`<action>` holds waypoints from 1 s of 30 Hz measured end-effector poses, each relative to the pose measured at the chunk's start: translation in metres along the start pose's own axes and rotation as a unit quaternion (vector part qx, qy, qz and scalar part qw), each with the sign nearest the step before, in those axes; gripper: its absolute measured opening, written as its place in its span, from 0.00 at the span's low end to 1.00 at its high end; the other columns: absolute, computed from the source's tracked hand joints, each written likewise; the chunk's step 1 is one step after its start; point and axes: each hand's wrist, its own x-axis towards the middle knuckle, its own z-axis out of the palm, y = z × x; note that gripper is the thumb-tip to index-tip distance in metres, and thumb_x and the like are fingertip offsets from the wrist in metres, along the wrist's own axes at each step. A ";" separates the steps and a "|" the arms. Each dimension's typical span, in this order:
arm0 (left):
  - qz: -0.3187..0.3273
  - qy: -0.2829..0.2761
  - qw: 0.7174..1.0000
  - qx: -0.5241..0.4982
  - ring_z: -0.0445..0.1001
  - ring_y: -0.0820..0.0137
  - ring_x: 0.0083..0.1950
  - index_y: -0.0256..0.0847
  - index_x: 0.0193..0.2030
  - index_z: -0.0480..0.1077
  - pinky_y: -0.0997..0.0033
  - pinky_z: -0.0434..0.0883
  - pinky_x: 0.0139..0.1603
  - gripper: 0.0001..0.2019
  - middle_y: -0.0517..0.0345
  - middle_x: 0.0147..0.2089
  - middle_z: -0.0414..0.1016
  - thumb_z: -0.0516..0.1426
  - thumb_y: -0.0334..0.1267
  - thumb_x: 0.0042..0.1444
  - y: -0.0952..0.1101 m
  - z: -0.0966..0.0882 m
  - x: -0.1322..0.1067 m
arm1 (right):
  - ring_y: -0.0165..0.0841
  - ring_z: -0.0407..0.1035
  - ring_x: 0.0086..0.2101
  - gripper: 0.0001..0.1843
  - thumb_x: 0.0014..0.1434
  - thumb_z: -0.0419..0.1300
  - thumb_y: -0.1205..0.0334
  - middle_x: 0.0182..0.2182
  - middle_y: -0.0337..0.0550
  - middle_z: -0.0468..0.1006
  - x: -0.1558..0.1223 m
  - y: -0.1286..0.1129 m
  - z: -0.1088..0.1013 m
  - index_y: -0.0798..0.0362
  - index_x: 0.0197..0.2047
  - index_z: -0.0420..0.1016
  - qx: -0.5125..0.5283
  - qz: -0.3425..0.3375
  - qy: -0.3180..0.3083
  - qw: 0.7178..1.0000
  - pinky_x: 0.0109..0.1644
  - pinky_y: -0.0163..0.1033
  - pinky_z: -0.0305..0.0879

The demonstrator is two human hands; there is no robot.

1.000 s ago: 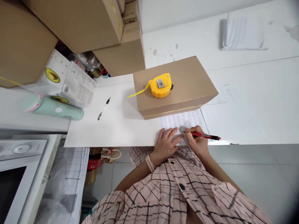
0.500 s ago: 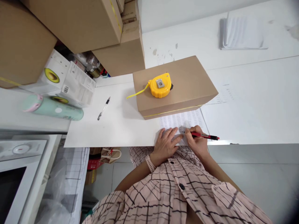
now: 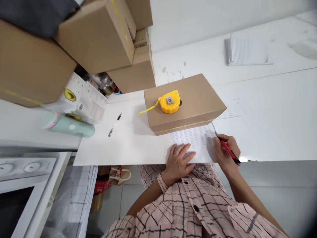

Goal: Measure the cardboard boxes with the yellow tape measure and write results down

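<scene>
**A:** What is the setting?

**B:** A white table [image 3: 267, 109] against a white wall, with brown cartons [image 3: 96, 36] stacked at the far left. A mint bottle [image 3: 68, 125] lies on its side below them, and a clear ballpoint [image 3: 114, 124] lies loose further in.

**A:** And near the hands?

**B:** A printed sheet [image 3: 195, 137] lies at the near edge. Its far end is tucked under a cardboard box [image 3: 198, 96] that has a yellow tape measure [image 3: 170, 102] on top.

**A:** What is the left hand doing?

**B:** The left hand [image 3: 179, 160] lies flat and palm down on the near left part of the sheet. Its fingers are spread and it holds nothing.

**A:** The right?

**B:** The right hand [image 3: 226, 153] is closed in a writing grip around a red pen [image 3: 229, 151]. It sits at the sheet's right edge, well apart from the left hand.

**A:** How does the pen lie?

**B:** On a slant. The tip points away and to the left, at the sheet's far right corner, just beside the box's near right corner. The rear end points back and to the right, towards the person.

**A:** Is the tip touching the paper?

**B:** It looks to be on or just above it, but I cannot tell which.

**A:** Which hand is nearer that corner?

**B:** The right one, clearly. The printed rows run leftward from the tip, towards the left hand.
</scene>
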 end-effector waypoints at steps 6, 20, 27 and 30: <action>0.016 0.212 0.977 -0.024 0.74 0.60 0.61 0.42 0.55 0.75 0.56 0.73 0.62 0.13 0.47 0.57 0.79 0.55 0.36 0.67 0.008 -0.083 0.049 | 0.56 0.67 0.49 0.28 0.57 0.54 0.68 0.48 0.60 0.74 0.036 0.036 -0.020 0.50 0.61 0.71 -0.265 -0.182 -0.032 0.947 0.46 0.55 0.66; -0.195 0.144 0.960 -0.143 0.76 0.53 0.56 0.44 0.72 0.53 0.49 0.73 0.56 0.44 0.43 0.57 0.73 0.69 0.44 0.52 -0.030 -0.144 0.141 | 0.55 0.75 0.44 0.19 0.64 0.54 0.47 0.45 0.57 0.80 0.030 0.004 -0.020 0.43 0.52 0.77 -0.047 -0.098 0.100 0.989 0.34 0.56 0.71; -0.141 -0.042 0.924 -0.354 0.76 0.62 0.43 0.45 0.72 0.53 0.59 0.74 0.46 0.49 0.52 0.48 0.76 0.72 0.44 0.46 0.021 -0.144 0.105 | 0.51 0.75 0.52 0.29 0.60 0.60 0.36 0.51 0.53 0.82 0.020 -0.089 -0.033 0.43 0.57 0.80 0.341 0.107 -0.232 0.905 0.55 0.55 0.74; -0.166 -0.026 0.911 -0.376 0.74 0.65 0.42 0.45 0.72 0.53 0.63 0.73 0.44 0.47 0.53 0.48 0.74 0.69 0.45 0.48 0.016 -0.147 0.096 | 0.49 0.75 0.45 0.27 0.58 0.63 0.36 0.45 0.53 0.82 0.018 -0.103 -0.034 0.45 0.53 0.83 0.344 0.119 -0.248 0.898 0.49 0.54 0.75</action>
